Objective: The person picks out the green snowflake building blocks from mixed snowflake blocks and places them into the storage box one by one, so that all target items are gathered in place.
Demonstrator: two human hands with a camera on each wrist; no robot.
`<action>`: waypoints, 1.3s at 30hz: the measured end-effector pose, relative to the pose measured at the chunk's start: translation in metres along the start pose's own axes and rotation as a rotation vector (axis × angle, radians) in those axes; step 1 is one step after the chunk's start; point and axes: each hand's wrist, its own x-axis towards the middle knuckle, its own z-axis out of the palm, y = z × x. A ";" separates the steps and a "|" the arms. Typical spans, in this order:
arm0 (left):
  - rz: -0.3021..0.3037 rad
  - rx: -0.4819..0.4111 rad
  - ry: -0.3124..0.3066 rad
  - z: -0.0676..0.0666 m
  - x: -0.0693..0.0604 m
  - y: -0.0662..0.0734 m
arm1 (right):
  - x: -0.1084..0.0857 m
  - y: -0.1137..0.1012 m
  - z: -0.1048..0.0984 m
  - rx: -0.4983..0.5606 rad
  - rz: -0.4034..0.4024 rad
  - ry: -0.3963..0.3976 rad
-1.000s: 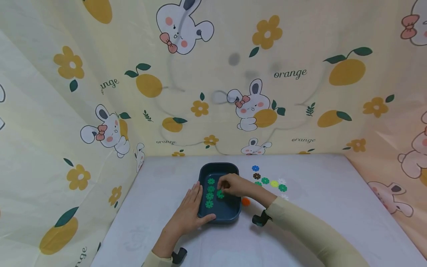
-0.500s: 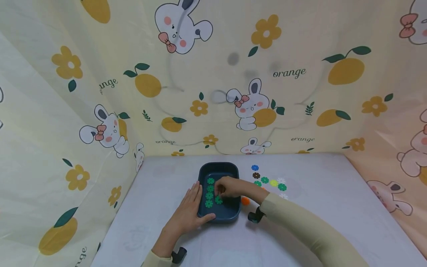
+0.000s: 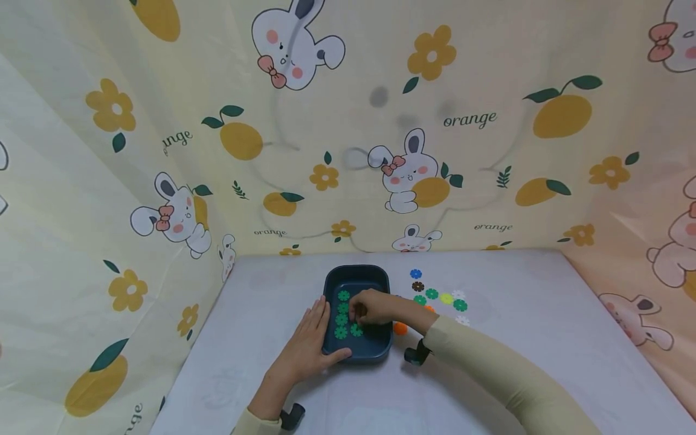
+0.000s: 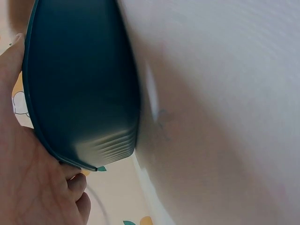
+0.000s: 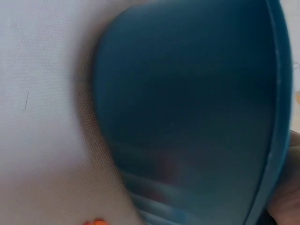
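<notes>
A dark blue tray (image 3: 375, 350) stands on the table, with a column of green flower-shaped discs (image 3: 342, 319) along its left side. Against the tray's left rim my left hand (image 3: 307, 344) rests with straight fingers, its thumb on the front rim. Inside the tray, my right hand (image 3: 375, 307) has curled fingers at the upper edge of another green flower-shaped disc (image 3: 356, 330), which the fingers partly cover; they seem to pinch it. Both wrist views mostly show the tray's outer wall (image 4: 84, 79), and the right hand's fingertips are hidden there.
Right of the tray lie loose flower-shaped discs: blue (image 3: 415, 273), brown (image 3: 417, 286), yellow (image 3: 446, 298), several green (image 3: 460, 305), white (image 3: 461, 321) and orange (image 3: 400, 328). A printed curtain (image 3: 348, 205) hangs behind the table (image 3: 489, 362).
My right hand has shifted slightly left and toward the front, and the green disc at its fingers now lies nearer the tray's front. The left hand stays on the rim.
</notes>
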 end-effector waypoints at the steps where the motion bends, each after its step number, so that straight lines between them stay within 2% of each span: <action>1: -0.002 0.002 -0.003 0.000 0.000 0.000 | 0.000 0.001 0.000 0.004 -0.007 0.008; 5: -0.011 0.000 -0.006 0.000 -0.001 0.001 | -0.005 0.005 -0.002 0.013 -0.051 0.052; 10: -0.022 0.003 -0.008 -0.001 -0.001 0.002 | -0.023 0.007 -0.016 0.049 -0.087 0.140; 19: -0.035 0.010 -0.004 -0.001 -0.001 0.003 | -0.065 0.029 -0.049 0.146 -0.075 0.309; 23: -0.033 0.021 0.000 -0.001 0.000 0.002 | -0.078 0.048 -0.054 0.108 -0.003 0.385; 27: -0.028 0.021 0.001 -0.001 -0.001 0.002 | -0.089 0.069 -0.052 0.095 0.098 0.420; 33: -0.017 0.015 0.003 -0.001 -0.002 0.002 | -0.099 0.094 -0.044 0.089 0.211 0.435; 39: -0.008 0.001 0.009 -0.001 -0.002 0.001 | -0.103 0.109 -0.035 0.116 0.372 0.415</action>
